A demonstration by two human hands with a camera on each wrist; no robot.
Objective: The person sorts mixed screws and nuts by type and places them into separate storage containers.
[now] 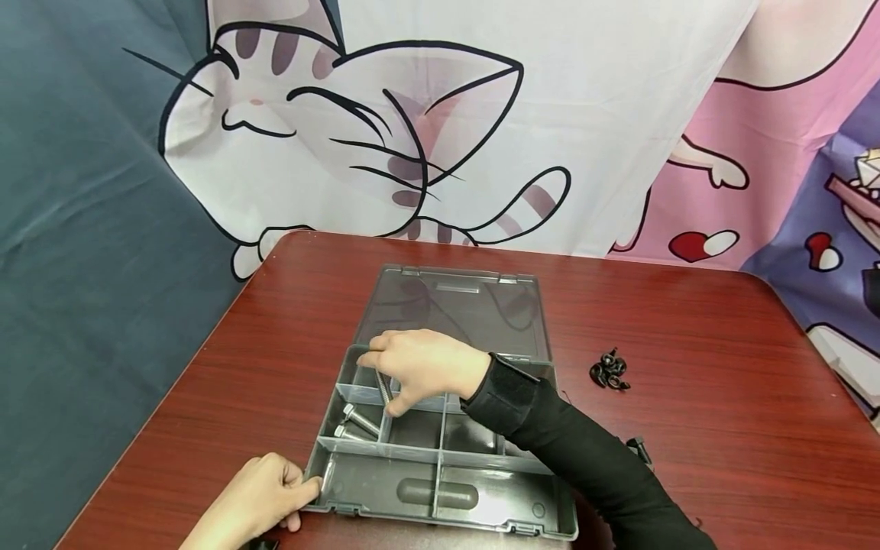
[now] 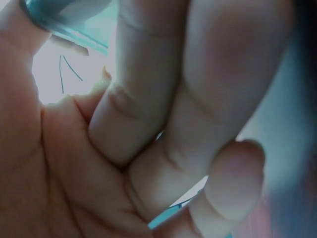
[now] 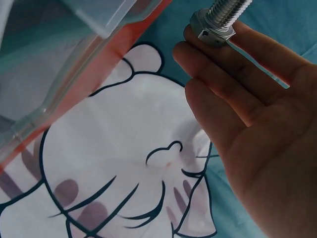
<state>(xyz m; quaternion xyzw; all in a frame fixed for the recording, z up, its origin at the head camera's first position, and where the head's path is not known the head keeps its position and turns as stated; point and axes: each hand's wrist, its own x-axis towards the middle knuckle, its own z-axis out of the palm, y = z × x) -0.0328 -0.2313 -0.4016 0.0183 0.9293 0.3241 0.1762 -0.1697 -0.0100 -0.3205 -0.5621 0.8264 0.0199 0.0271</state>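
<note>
A grey plastic organizer box [image 1: 505, 519] lies with its lid [image 1: 454, 309] laid back. Over its back left compartments, my right hand [image 1: 426, 370] pinches a silver hex bolt [image 1: 383, 386] between fingers and thumb. The right wrist view shows the bolt's head and thread [image 3: 214, 29] at the fingertips. Two more bolts [image 1: 360, 420] lie in the left compartment of the middle row. At the box's front left corner, my left hand [image 1: 257, 489] grips the wall, thumb inside and fingers curled outside. In the left wrist view, curled fingers [image 2: 148, 74] hide most of the box.
A small pile of black curled pieces [image 1: 609, 372] sits on the reddish-brown table [image 1: 687, 336], right of the box. Nearer, a dark item [image 1: 639, 449] shows partly behind the right sleeve [image 1: 591, 451]. Patterned cloth [image 1: 584, 114] hangs behind the table.
</note>
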